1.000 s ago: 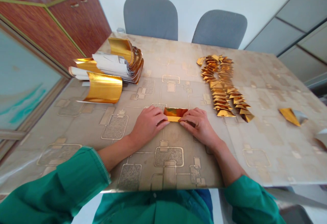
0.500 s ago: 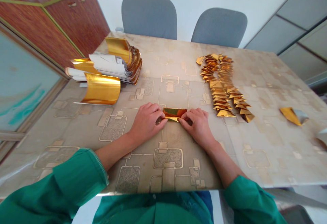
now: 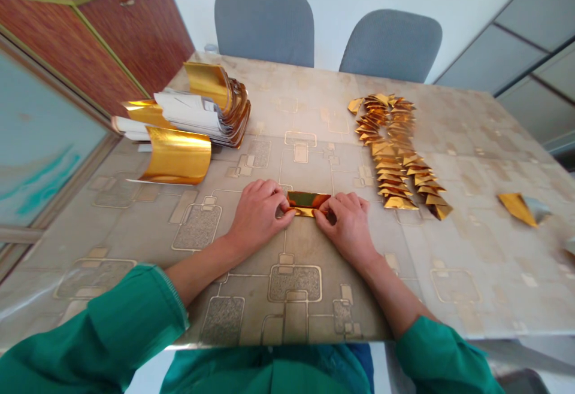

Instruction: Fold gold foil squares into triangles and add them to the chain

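A small folded strip of gold foil paper lies on the patterned table straight ahead of me. My left hand pinches its left end with curled fingers. My right hand pinches its right end the same way. Both hands rest on the tabletop with the strip stretched between them.
A stack of gold and white sheets sits at the back left, with one curled gold sheet in front of it. Several folded gold pieces lie in rows at the right. One more folded piece lies far right. Two grey chairs stand behind the table.
Both hands have closed in on the strip's ends, from lying flat on it to pinching it. The strip looks narrower and slightly lifted along its front edge.
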`<state>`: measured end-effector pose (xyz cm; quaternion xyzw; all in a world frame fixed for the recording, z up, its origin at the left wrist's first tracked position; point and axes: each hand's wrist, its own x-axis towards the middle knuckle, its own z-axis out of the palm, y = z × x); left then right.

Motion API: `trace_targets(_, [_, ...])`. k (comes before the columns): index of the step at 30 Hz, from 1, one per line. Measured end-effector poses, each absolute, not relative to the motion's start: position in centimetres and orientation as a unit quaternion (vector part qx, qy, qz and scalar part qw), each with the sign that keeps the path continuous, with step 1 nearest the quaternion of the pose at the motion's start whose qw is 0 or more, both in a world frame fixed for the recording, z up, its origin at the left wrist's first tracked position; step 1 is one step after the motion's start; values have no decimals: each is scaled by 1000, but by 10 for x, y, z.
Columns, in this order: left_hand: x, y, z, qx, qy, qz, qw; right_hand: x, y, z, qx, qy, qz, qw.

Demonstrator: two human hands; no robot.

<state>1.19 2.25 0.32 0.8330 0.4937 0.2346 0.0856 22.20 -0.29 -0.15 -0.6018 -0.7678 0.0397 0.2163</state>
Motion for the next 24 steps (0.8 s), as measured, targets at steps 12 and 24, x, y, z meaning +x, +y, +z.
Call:
trace_targets(12, [11, 22, 5, 830, 502, 230, 84, 225, -2, -5, -619, -751, 65, 219])
trace_targets(24, [19, 2, 8, 904, 338, 263, 1, 221, -2, -4, -630, -745, 39, 218])
